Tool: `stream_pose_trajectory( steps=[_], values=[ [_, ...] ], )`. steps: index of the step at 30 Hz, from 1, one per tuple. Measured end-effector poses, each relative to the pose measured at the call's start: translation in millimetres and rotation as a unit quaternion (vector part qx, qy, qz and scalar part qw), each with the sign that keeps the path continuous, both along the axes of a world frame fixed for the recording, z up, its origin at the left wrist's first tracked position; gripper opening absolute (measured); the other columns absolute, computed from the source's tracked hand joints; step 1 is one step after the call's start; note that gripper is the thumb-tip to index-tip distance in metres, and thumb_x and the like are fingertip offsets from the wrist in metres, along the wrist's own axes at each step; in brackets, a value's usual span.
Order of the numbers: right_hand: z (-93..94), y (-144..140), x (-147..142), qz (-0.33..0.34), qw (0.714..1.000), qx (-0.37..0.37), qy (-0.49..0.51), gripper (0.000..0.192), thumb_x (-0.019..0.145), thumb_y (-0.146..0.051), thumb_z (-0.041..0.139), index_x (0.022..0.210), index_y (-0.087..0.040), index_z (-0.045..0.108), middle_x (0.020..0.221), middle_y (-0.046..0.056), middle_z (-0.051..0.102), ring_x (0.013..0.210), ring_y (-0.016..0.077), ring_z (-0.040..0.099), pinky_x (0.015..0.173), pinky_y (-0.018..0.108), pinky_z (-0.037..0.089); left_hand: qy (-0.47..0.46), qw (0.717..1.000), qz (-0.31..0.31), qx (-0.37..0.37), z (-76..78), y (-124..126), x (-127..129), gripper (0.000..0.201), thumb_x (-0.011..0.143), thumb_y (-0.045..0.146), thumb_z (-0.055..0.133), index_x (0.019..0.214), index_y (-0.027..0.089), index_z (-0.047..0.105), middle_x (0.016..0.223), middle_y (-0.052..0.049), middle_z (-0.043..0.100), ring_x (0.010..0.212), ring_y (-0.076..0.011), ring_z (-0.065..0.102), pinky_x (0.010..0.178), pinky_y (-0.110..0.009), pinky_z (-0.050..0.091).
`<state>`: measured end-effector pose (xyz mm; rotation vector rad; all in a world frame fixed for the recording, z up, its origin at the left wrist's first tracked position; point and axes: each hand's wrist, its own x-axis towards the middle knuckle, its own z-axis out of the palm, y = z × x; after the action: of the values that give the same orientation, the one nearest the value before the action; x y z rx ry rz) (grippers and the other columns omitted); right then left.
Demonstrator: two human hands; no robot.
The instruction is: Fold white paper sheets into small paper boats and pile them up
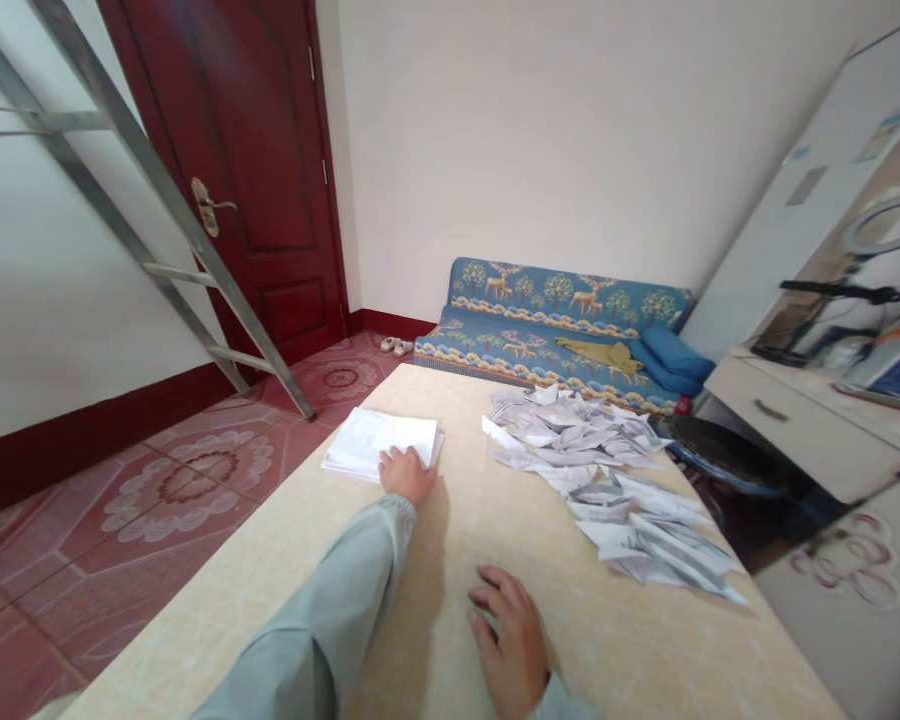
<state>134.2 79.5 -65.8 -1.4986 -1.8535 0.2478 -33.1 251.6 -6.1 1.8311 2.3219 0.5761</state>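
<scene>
The left hand (406,473) reaches out at 12 o'clock, fingers curled down onto the near edge of a flat stack of white paper (379,442); whether it pinches a sheet cannot be told. The right hand (511,640) lies open, fingers spread flat on the smooth beige table (450,560). At 2 o'clock, a loose heap of folded paper pieces (615,480).
</scene>
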Motion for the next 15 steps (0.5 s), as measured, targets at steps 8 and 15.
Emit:
stream_pose_trajectory(
  steps=[8, 15],
  values=[
    [3.1, 0.0, -1.5, -0.005, 1.000, -0.007, 0.029, 0.018, 0.074, -0.013, 0.051, 0.076, -0.021, 0.067, 0.103, 0.010, 0.063, 0.100, 0.0246, 0.058, 0.087, 0.041, 0.046, -0.013, 0.999, 0.000, -0.043, 4.3, 10.8, -4.4, 0.046, 0.073, 0.050, 0.053, 0.092, 0.010, 0.066, 0.100, -0.022, 0.064, 0.105, -0.0346, 0.053, 0.083, -0.039, 0.038],
    [5.1, -1.7, -2.1, -0.006, 0.999, -0.020, 0.036, 0.020, 0.074, -0.011, 0.050, 0.077, -0.020, 0.067, 0.103, 0.010, 0.062, 0.101, 0.0242, 0.057, 0.088, 0.041, 0.044, -0.043, 0.997, -0.001, -0.056, 13.4, 14.9, -0.2, 0.041, 0.071, 0.041, 0.057, 0.093, 0.008, 0.066, 0.098, -0.024, 0.065, 0.099, -0.0353, 0.058, 0.080, -0.041, 0.039]
  ],
)
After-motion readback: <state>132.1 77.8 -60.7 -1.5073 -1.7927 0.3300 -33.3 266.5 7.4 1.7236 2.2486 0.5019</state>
